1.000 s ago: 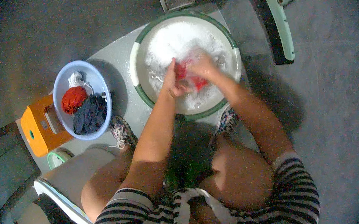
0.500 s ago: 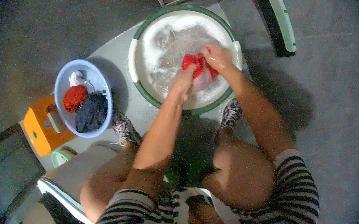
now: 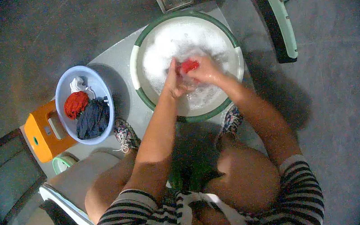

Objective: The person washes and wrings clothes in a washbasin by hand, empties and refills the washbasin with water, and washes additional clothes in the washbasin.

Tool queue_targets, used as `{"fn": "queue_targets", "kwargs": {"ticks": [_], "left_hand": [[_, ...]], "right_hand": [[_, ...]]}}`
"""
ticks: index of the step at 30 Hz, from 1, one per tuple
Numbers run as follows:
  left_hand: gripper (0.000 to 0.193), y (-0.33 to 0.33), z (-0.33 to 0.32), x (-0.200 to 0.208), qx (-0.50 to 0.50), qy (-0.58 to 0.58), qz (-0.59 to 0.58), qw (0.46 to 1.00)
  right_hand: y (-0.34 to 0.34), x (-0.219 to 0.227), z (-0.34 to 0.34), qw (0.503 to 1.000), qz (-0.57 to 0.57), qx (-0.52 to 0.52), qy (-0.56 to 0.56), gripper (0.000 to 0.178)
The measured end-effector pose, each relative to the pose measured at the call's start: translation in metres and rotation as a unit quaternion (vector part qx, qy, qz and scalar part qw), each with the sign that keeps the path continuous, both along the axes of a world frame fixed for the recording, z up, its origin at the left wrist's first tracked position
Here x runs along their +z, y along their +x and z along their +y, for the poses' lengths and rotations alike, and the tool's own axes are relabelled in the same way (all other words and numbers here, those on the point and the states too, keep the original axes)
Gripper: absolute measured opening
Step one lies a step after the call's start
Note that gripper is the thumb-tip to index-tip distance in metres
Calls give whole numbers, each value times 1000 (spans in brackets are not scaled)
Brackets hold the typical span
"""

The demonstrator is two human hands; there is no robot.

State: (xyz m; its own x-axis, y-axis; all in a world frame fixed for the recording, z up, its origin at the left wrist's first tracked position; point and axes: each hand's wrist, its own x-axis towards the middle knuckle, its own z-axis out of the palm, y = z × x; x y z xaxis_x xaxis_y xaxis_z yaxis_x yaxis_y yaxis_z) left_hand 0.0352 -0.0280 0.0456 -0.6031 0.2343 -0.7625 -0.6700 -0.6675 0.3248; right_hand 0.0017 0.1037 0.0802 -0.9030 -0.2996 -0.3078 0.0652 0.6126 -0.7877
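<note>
Over a wide basin [image 3: 135, 64] with a white and green rim, both my hands are low in soapy water. A bunched red cloth [image 3: 190, 65] is gripped in my right hand [image 3: 205, 70], whose fingers are wrapped round it. My left hand [image 3: 177, 82] is close against the cloth's left side, palm turned toward it, thumb and fingers spread apart. White suds [image 3: 170, 38] cover much of the water, and whatever lies beneath them is hidden.
Left of the basin stands a blue tub [image 3: 64, 123] holding a white cloth [image 3: 78, 85], a red-orange cloth [image 3: 76, 104] and a dark cloth [image 3: 93, 118]. Beside it is an orange plastic stool [image 3: 41, 135]. A floor squeegee [image 3: 277, 13] lies at the right.
The red cloth has gone from being held by both hands to a tighter bunch in my right hand. My left hand has opened and shifted left. Foam now covers more of the water.
</note>
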Motion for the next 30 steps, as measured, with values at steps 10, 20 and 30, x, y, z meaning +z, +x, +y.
{"fn": "queue_targets", "kwargs": {"ticks": [10, 20, 30], "left_hand": [[38, 3, 24, -26, -29, 63, 199, 978], [69, 25, 1, -8, -52, -239, 118, 962], [59, -6, 13, 15, -18, 57, -14, 998]], "right_hand": [[21, 28, -14, 940, 326, 69, -74, 22], [2, -35, 44, 906, 296, 14, 303, 34], [-7, 10, 5, 994, -47, 94, -35, 21]]}}
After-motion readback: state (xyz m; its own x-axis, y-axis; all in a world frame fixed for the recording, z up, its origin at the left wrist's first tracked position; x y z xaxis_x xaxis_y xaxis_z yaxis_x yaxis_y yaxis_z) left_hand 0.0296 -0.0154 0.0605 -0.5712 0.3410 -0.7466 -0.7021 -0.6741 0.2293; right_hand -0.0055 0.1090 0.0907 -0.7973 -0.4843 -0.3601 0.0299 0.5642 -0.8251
